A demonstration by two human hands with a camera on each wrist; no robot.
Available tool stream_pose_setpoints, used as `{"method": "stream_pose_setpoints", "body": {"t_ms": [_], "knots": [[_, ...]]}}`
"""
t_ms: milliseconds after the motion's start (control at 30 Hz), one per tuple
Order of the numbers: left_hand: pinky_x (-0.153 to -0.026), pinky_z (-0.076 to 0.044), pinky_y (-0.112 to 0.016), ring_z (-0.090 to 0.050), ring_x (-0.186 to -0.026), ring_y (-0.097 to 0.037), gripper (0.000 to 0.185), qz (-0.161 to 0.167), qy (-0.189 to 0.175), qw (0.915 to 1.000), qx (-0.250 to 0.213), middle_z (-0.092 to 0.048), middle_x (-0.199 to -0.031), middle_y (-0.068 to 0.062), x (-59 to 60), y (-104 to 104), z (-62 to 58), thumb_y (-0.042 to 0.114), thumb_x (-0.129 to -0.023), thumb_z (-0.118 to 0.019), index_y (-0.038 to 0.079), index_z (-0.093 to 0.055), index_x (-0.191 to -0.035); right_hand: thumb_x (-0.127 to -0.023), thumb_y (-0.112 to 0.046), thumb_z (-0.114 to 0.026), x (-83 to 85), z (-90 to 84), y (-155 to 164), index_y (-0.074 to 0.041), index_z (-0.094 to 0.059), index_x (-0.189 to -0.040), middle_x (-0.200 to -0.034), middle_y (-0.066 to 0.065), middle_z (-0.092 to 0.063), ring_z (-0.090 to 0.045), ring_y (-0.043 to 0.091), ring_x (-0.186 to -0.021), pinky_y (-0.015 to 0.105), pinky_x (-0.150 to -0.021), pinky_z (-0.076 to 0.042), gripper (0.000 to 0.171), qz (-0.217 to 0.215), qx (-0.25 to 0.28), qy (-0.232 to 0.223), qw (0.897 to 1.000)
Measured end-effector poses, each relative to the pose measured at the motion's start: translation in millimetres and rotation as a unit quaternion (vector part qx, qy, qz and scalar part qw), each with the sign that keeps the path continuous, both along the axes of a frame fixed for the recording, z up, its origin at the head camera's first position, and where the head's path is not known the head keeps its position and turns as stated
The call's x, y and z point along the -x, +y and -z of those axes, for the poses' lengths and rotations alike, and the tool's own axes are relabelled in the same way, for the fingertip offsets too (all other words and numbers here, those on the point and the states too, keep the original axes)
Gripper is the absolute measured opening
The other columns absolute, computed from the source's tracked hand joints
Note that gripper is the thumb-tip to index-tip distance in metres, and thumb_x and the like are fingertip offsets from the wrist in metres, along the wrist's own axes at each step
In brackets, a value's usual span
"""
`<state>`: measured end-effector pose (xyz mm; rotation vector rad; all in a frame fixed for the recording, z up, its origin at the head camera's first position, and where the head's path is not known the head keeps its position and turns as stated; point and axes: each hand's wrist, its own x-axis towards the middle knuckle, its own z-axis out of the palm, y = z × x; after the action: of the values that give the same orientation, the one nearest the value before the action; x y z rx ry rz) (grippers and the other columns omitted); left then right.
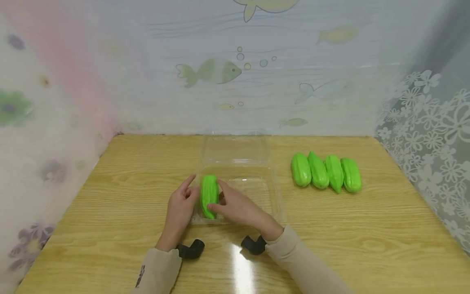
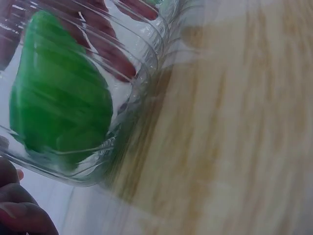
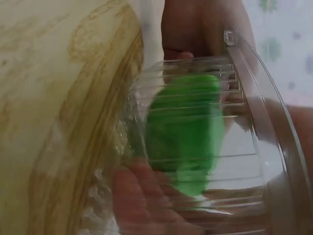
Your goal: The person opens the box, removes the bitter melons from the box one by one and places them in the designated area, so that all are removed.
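Note:
In the head view, a green ridged star fruit (image 1: pixel 209 192) stands lengthwise at the left end of an open clear plastic container (image 1: pixel 277 204). My right hand (image 1: pixel 236 206) reaches into the container and holds this fruit, with the thumb near its lower end and a finger by its upper right side. My left hand (image 1: pixel 180 210) grips the container's left edge, index finger stretched along it. Both wrist views show the green fruit (image 2: pixel 61 88) through the transparent ribbed wall. In the right wrist view, the right hand's fingers (image 3: pixel 134 196) lie close beside it.
Several more green star fruits (image 1: pixel 317 171) lie in a row on the wooden table (image 1: pixel 110 196), right of the container. The clear lid (image 1: pixel 236 149) stands raised at the back. Black curved pieces (image 1: pixel 191 250) sit by both wrists. A fish-patterned curtain (image 1: pixel 220 94) hangs behind.

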<state>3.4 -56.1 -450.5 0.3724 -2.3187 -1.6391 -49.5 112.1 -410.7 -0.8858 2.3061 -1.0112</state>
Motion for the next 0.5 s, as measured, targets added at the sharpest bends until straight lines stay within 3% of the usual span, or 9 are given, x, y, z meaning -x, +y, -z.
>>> {"method": "stream_pose_setpoints", "body": {"t_ms": [100, 167, 333, 500], "knots": [[-0.056, -0.036, -0.026, -0.036, -0.054, -0.012, 0.042, 0.003, 0.001, 1.0, -0.005, -0.043, -0.062, -0.003, -0.3, 0.0, 0.3, 0.033, -0.09, -0.051, 0.024, -0.045, -0.131, -0.085, -0.045, -0.055, -0.2, 0.3, 0.5, -0.012, -0.012, -0.144, -0.097, -0.002, -0.057, -0.055, 0.008, -0.083, 0.026, -0.067, -0.044, 0.08, -0.019, 0.0, -0.004, 1.0], [-0.057, -0.036, -0.026, -0.036, -0.054, -0.012, 0.042, 0.003, 0.001, 1.0, -0.008, -0.042, -0.062, -0.003, -0.9, 0.1, 0.1, 0.033, -0.09, -0.051, 0.024, -0.045, -0.131, -0.085, -0.045, -0.055, -0.2, 0.6, 0.6, -0.014, -0.012, -0.144, -0.099, -0.003, -0.057, -0.054, 0.007, -0.085, 0.026, -0.068, -0.044, 0.08, -0.025, -0.003, -0.002, 1.0], [-0.056, -0.035, -0.026, -0.034, -0.054, -0.011, 0.042, 0.003, 0.001, 1.0, -0.009, -0.041, -0.062, -0.003, -2.0, 0.7, -0.8, 0.034, -0.09, -0.051, 0.024, -0.045, -0.131, -0.084, -0.045, -0.056, 1.0, 2.6, 1.1, -0.02, -0.013, -0.144, -0.118, -0.002, -0.051, -0.052, 0.008, -0.097, 0.027, -0.078, -0.042, 0.078, -0.037, -0.002, 0.014, 0.999], [-0.056, -0.035, -0.026, -0.034, -0.054, -0.011, 0.042, 0.003, 0.003, 1.0, -0.004, -0.042, -0.063, -0.003, -1.5, 1.4, -0.5, 0.036, -0.09, -0.051, 0.025, -0.045, -0.13, -0.085, -0.041, -0.057, 3.1, 4.6, 1.9, -0.018, -0.012, -0.144, -0.13, 0.002, -0.042, -0.049, 0.009, -0.105, 0.028, -0.084, -0.041, 0.078, -0.039, 0.009, 0.027, 0.999]]}}
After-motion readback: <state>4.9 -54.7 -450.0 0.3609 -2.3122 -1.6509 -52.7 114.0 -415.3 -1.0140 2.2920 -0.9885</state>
